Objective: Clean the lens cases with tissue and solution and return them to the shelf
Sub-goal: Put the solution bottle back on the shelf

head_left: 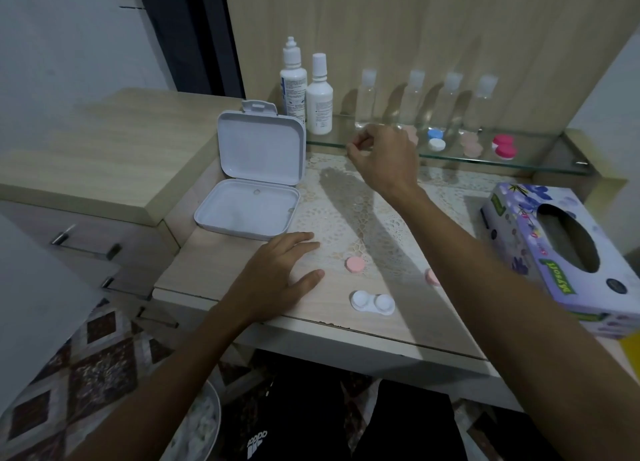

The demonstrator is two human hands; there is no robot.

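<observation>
A white lens case lies near the table's front edge with both wells uncapped. One pink cap sits just beyond it; a second pink cap shows beside my right forearm, partly hidden. My left hand rests flat on the table, fingers straight. My right hand hovers at the front edge of the glass shelf, fingers curled, thumb against the forefinger, nothing visible in it. A pale pink case on the shelf peeks out behind its knuckles. Two white solution bottles stand at the shelf's left end. The tissue box is at the right.
On the shelf sit a blue-and-white case, a pale pink case and a magenta case, with several clear bottles behind. An open white hinged box stands left of the lace mat. Drawers are at the lower left.
</observation>
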